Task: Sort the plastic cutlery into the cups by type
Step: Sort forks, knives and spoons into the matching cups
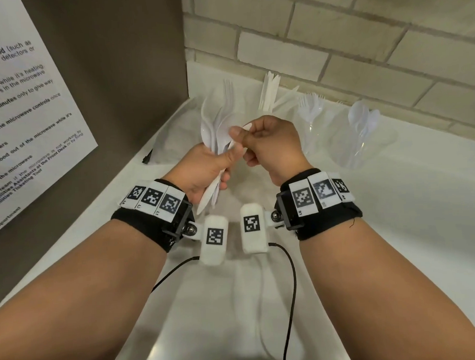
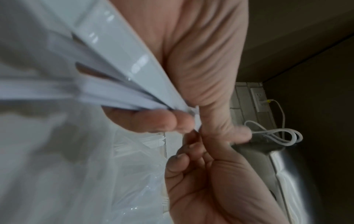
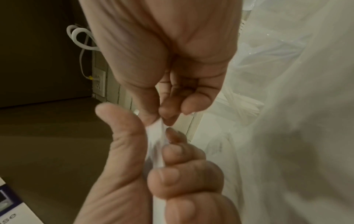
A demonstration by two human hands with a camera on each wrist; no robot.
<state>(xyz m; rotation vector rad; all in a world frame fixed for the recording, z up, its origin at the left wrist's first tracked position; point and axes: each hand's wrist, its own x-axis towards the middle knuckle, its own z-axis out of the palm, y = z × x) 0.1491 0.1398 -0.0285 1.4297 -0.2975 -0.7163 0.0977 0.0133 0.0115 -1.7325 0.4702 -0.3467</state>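
Observation:
My left hand [image 1: 211, 167] grips a bundle of white plastic cutlery [image 1: 218, 131], forks and spoons fanned upward, with the handles sticking out below the fist. My right hand [image 1: 267, 143] pinches one white piece [image 1: 246, 127] at the top of that bundle between thumb and forefinger; its type is unclear. Behind, along the wall, white knives [image 1: 270, 94] stand upright with their cup mostly hidden. A clear cup of forks [image 1: 312, 114] and a clear cup of spoons [image 1: 365, 130] follow to the right. The left wrist view shows the bundle's handles [image 2: 114, 68]. The right wrist view shows the pinched piece [image 3: 155, 141].
A dark panel with a printed notice [image 1: 24, 121] stands on the left, and a brick wall [image 1: 361, 38] at the back. A crumpled clear bag [image 1: 174, 133] lies on the white counter [image 1: 396, 227]. A black cable [image 1: 289, 272] trails toward me. A white cable [image 2: 277, 134] hangs by an outlet [image 2: 258, 100].

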